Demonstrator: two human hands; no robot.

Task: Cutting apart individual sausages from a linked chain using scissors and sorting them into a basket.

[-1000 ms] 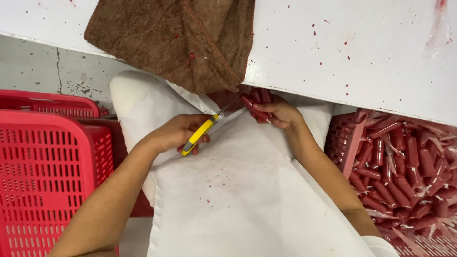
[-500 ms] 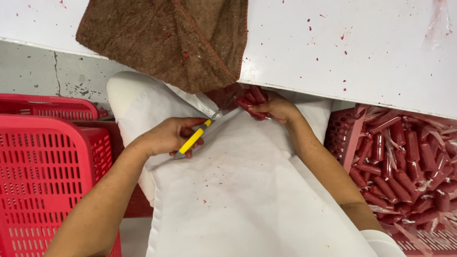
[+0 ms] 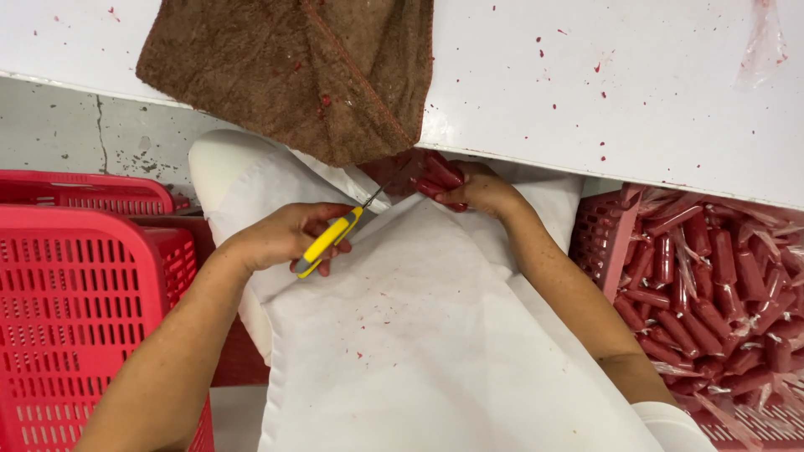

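My left hand (image 3: 289, 237) grips yellow-handled scissors (image 3: 335, 236) over my lap, blades pointing up and right toward the table edge. My right hand (image 3: 477, 191) holds a small bunch of red sausages (image 3: 435, 174) just under the white table's rim, where the scissor tips meet them. A brown towel (image 3: 318, 71) hangs over the table edge and hides part of the sausages. A white apron (image 3: 419, 335) covers my lap beneath both hands.
A white table (image 3: 603, 84) speckled with red bits spans the top. Red plastic baskets (image 3: 75, 301) stand at my left. At my right a red crate (image 3: 603, 234) is filled with several red sausages (image 3: 720, 293) in clear wrappers. Grey floor shows upper left.
Both hands moved slightly up toward the table edge. The sausages in my right hand now sit partly under the towel, and the scissor tips have reached them.
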